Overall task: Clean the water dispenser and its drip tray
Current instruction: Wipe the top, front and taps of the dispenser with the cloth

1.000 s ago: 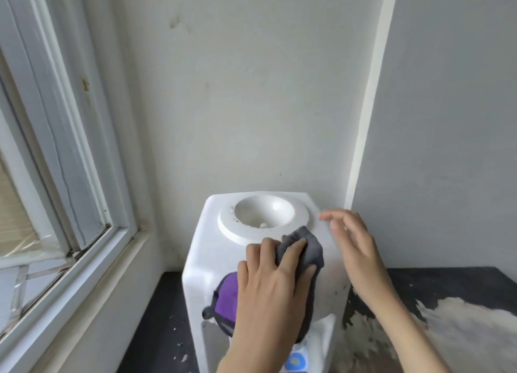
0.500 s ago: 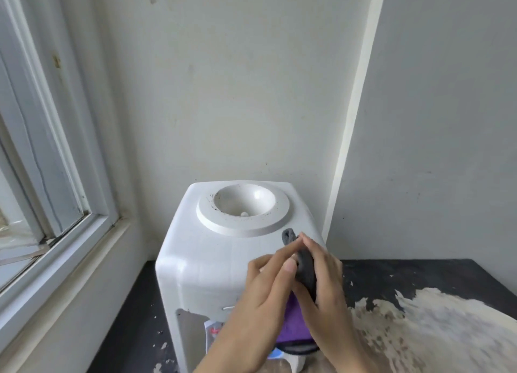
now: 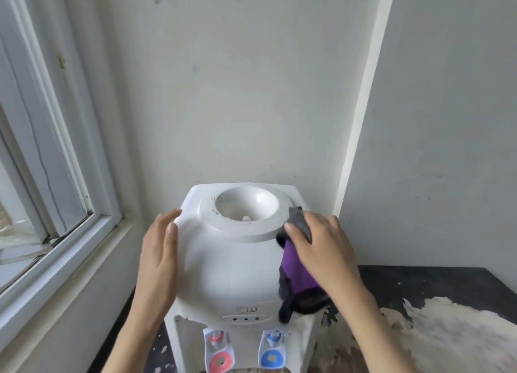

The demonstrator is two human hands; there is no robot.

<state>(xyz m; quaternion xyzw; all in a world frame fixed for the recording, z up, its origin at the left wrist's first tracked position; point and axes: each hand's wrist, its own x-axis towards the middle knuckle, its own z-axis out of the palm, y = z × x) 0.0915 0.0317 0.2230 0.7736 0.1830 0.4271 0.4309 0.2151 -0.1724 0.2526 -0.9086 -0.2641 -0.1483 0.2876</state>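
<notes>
The white dispenser [image 3: 237,258] stands in the corner on a dark counter [image 3: 436,283], beside a window [image 3: 42,176]. The left hand [image 3: 159,258] lies flat against its left side, fingers straight and together. The right hand [image 3: 321,249] presses a grey-purple cloth [image 3: 293,269] onto the top right edge, fingers spread over it

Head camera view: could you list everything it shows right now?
water dispenser: one, white, centre, against the wall
bottle socket: one, white, speckled with dirt, on the dispenser's top
cloth: one, grey and purple, on the dispenser's right shoulder
taps: two, red left, blue right, low on the front
window: one, pale frame, far left
countertop: one, dark with pale patches, right
left hand: open, flat against the dispenser's left side
right hand: pressing the cloth
</notes>
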